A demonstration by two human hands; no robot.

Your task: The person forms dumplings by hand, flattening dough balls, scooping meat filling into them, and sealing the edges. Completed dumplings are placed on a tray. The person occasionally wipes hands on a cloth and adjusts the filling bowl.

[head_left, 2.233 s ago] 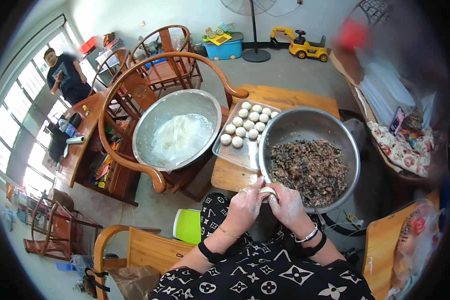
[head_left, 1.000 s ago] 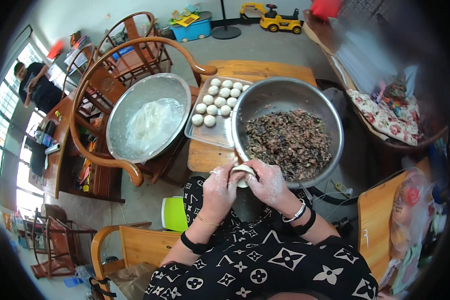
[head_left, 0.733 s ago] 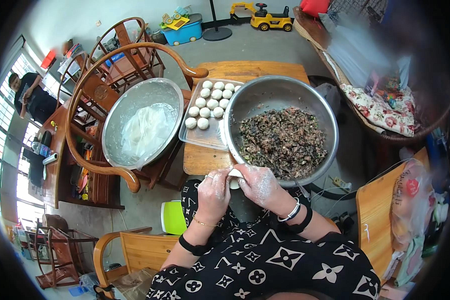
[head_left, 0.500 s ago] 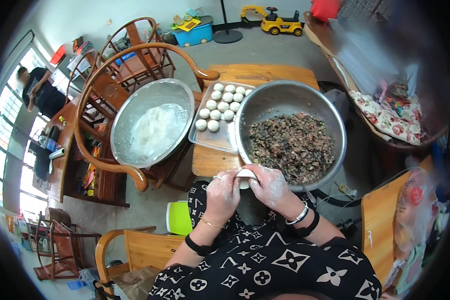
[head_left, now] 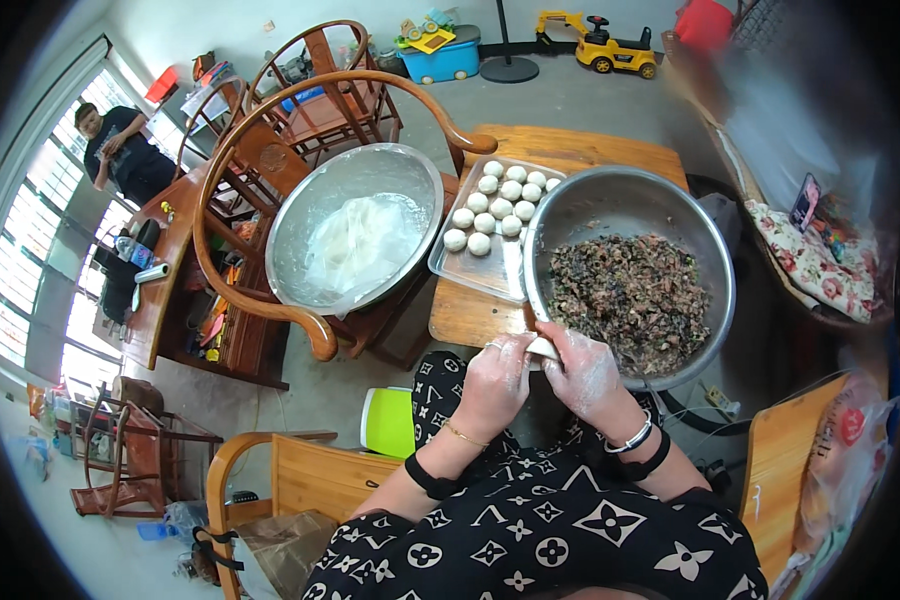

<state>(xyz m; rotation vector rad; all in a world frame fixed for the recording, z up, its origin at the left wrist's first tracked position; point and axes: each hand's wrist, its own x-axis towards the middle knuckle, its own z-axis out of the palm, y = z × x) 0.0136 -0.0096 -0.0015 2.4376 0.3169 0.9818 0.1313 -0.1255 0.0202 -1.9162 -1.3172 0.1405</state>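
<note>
A small piece of white dough [head_left: 542,349] is pinched between my left hand [head_left: 495,382] and my right hand [head_left: 585,380], both closed and dusted with flour. The fingers cover most of it. My hands are just in front of a large metal bowl [head_left: 595,190] holding dark minced filling [head_left: 630,300]. To its left, a clear tray [head_left: 470,272] carries several round white dough balls [head_left: 479,244]. Another metal bowl [head_left: 282,285], farther left, has a pale mass of dough [head_left: 365,240] under what looks like clear film.
The tray and filling bowl rest on a wooden table [head_left: 460,318]. A curved wooden chair [head_left: 225,150] surrounds the left bowl. A person [head_left: 130,150] stands at far left. A lime-green bin [head_left: 387,420] sits near my knees; a wooden board [head_left: 780,450] stands right.
The whole view has shifted, so the scene sits farther right. My hands still hold the dough, which now shows less between my fingers. The person at left shows more fully.
</note>
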